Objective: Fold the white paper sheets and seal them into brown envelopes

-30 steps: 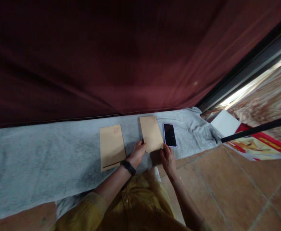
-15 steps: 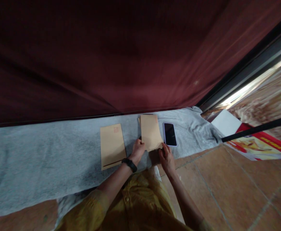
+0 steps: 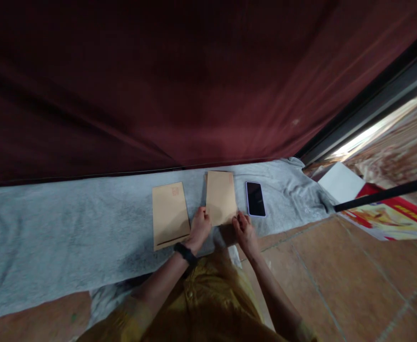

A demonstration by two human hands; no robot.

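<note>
Between my hands is a brown paper envelope (image 3: 220,197) with small red print at its upper right corner. My left hand (image 3: 200,227) pinches its lower left edge. At the lower right corner, my right hand (image 3: 244,232) has its fingers closed on the same envelope. The edge of at least one more brown sheet peeks out behind it at the upper left. To the left, another brown envelope (image 3: 170,213) lies flat on the grey cloth, with red print at the top and a dark line near its bottom. My left wrist wears a black band.
A phone (image 3: 255,198) with a dark screen lies right of the held envelope. Grey cloth (image 3: 69,228) covers the long surface, with a dark red curtain (image 3: 201,95) behind. A white and red box (image 3: 342,183) stands at the right beside a black bar (image 3: 386,192).
The held envelope has moved slightly left and its lower right corner now looks flatter. Both hands stay on it. The view has shifted a little.
</note>
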